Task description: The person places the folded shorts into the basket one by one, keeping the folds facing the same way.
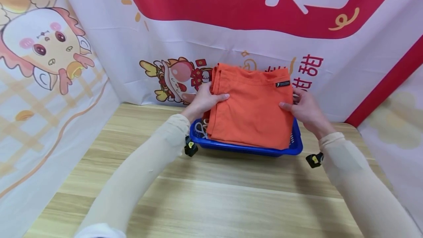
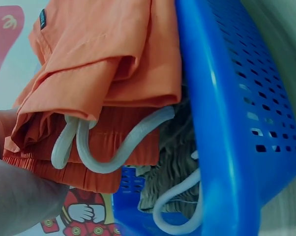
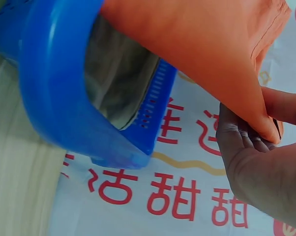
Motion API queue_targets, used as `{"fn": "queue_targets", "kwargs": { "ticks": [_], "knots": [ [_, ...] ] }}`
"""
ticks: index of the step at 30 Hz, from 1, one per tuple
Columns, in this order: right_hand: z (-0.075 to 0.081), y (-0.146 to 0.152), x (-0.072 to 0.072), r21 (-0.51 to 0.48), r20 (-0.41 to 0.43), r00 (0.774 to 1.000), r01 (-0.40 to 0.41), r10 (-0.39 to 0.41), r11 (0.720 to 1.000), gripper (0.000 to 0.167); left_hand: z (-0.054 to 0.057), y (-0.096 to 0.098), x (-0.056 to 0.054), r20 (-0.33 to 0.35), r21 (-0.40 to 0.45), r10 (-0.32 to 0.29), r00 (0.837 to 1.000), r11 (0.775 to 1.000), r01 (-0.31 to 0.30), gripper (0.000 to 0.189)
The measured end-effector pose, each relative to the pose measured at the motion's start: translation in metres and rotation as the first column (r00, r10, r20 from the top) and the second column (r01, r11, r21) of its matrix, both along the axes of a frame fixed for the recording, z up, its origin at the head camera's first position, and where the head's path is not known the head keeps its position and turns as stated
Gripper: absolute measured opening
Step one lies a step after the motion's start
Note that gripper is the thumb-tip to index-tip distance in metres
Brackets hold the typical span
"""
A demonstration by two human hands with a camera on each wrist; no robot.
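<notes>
Folded orange shorts (image 1: 251, 109) with a small black label stand tilted over the blue plastic basket (image 1: 299, 144), lower edge at its front rim. My left hand (image 1: 205, 100) grips their left side, thumb on the front and fingers behind. On the right, my right hand (image 1: 305, 107) pinches the side near the label between thumb and fingers. The left wrist view shows their elastic waistband (image 2: 94, 179) and a white drawstring (image 2: 111, 162). Beneath them in the basket lies a dark olive garment (image 2: 170, 179) with its own white cord, mostly hidden by the shorts.
The basket stands on a wood-grain table (image 1: 211, 186) close to the printed cloth backdrop (image 1: 132, 54). Another printed cloth (image 1: 43, 94) hangs along the left side. Small black devices (image 1: 191, 147) are worn at both wrists.
</notes>
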State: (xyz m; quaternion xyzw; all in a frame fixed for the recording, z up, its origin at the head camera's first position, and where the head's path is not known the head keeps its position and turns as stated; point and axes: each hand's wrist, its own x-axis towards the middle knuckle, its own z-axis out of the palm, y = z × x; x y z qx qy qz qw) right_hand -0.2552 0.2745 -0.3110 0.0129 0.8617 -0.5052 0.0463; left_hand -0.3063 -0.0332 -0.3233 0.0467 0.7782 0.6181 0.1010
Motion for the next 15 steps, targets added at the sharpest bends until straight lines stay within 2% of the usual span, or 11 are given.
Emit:
{"fn": "queue_targets", "kwargs": {
  "ticks": [3,10,15],
  "knots": [
    [-0.004,-0.002,-0.004,0.007,0.011,1.000,-0.004,0.004,1.000,0.062,-0.004,0.000,-0.003,0.018,-0.008,-0.002,1.000,1.000,0.002,0.058],
    [-0.011,-0.004,-0.014,0.003,0.019,1.000,-0.015,0.015,1.000,0.064,-0.009,0.002,-0.010,0.003,-0.027,0.004,1.000,1.000,-0.004,0.055],
    [-0.016,-0.007,-0.019,0.047,0.087,0.996,-0.020,0.016,0.999,0.066,-0.014,0.002,-0.012,0.062,-0.056,-0.011,0.998,0.998,0.015,0.051]
  ]
}}
